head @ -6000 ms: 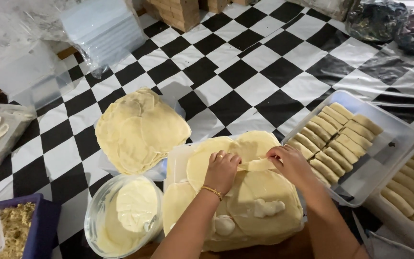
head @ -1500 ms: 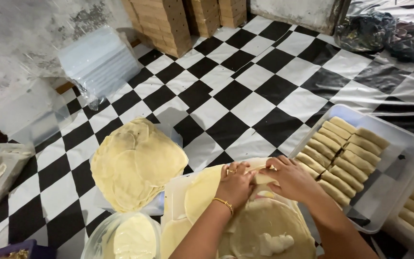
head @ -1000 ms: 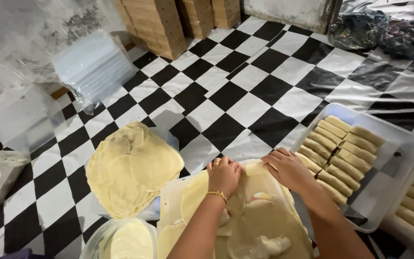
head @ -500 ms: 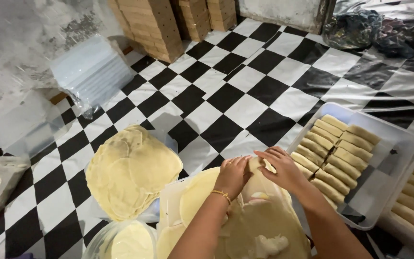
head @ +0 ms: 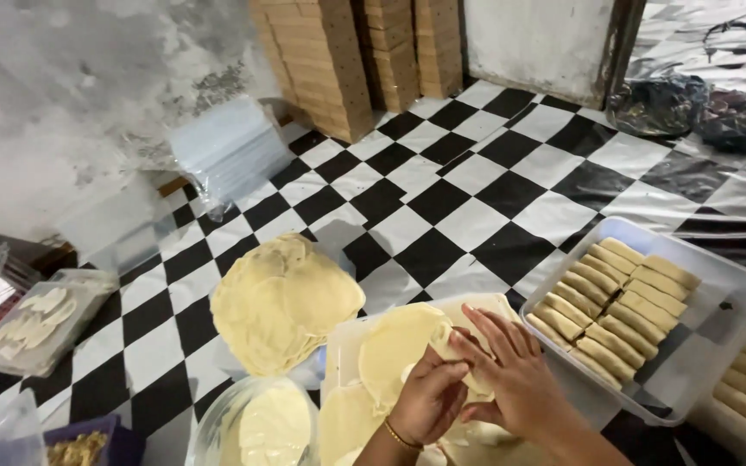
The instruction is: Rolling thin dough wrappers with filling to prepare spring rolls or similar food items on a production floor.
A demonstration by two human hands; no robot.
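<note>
- Folding a thin round pale-yellow wrapper (head: pixel 403 345), the left hand (head: pixel 429 401) and right hand (head: pixel 511 380) have closed together since a moment ago.
- Fingers pinching its edge beside the clear plastic tray of finished rolls (head: pixel 718 345).

Pale-yellow wrappers (head: pixel 282 302) — black-white checkered floor (head: pixel 468 190).

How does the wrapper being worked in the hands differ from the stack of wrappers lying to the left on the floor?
The wrapper in the hands is a single sheet, folded between the left hand and right hand; the stack of wrappers is many round sheets piled together. The wrapper in the hands sits over a white board; the stack lies flat and untouched on the chequered floor. Both are pale yellow and thin.
</note>
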